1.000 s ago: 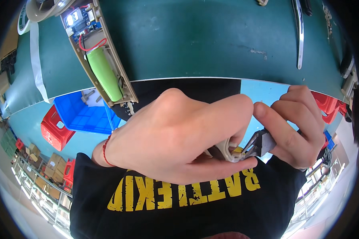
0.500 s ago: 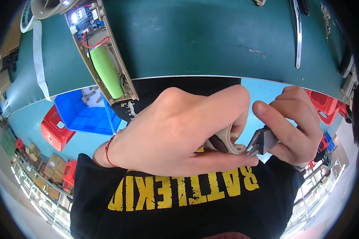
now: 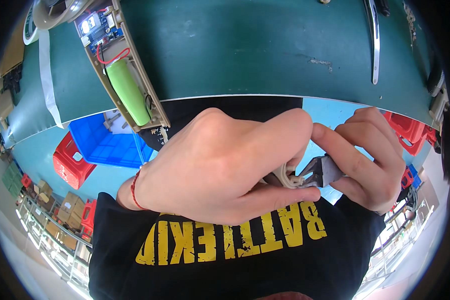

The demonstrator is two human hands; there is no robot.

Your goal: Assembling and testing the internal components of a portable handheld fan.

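Observation:
My left hand (image 3: 220, 160), back turned up, is closed around a beige plastic part (image 3: 286, 176) with a curved rim; most of that part is hidden by the palm and fingers. My right hand (image 3: 370, 160) grips grey metal side cutters (image 3: 325, 171), whose handles are out of sight inside the fist. The jaws meet the rim of the beige part beside my left thumb. Beyond my left wrist, an open beige housing (image 3: 152, 102) lies at the table edge. It holds a green cylindrical battery (image 3: 128, 92) and a blue circuit board (image 3: 101, 31) with a lit white spot.
The green table (image 3: 245, 50) spans the far side. Metal tweezers (image 3: 374, 50) lie on it at right, and a tape roll (image 3: 31, 25) with a loose strip at left. Below are a blue bin (image 3: 107, 145) and red stools (image 3: 71, 160), (image 3: 405, 131).
My right hand has shifted slightly left, bringing the cutter jaws from just beside the beige part's rim onto it. The left hand stays nearly still. The housing appears a little further left.

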